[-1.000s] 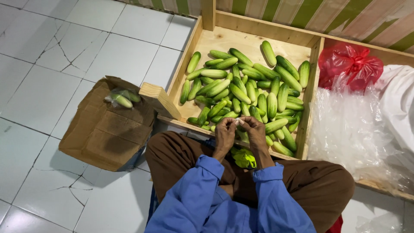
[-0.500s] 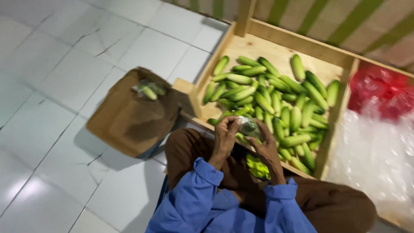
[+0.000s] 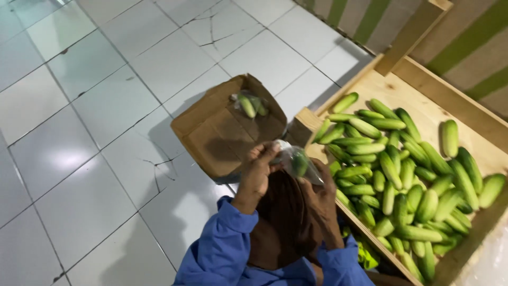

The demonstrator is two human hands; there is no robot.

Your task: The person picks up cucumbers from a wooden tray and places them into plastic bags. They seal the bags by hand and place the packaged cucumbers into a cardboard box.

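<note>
Though blurred, seemingly cucumber [image 3: 299,162] inside clear bag [image 3: 294,160].

Hands [image 3: 288,177] carried bagged cucumber [image 3: 298,162] leftward toward cardboard box [image 3: 222,132].

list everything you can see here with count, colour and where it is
clear plastic bag: one, see-through with a green cucumber inside, held between both hands over the lap
loose cucumbers: a large pile, too many to count, green, in the wooden crate
wooden crate: one, pale wood, at right
cardboard box: one, brown, open, on the floor left of the crate
bagged cucumbers: one small clear bag of green cucumbers, in the cardboard box
tiled floor: white, cracked in places, left half of the view
striped wall: green and beige, behind the crate
yellow-green item: one, by the crate's near edge, kind unclear
left hand: holds the bag's top
right hand: holds the bag from below
blue sleeves: two, bottom
</note>
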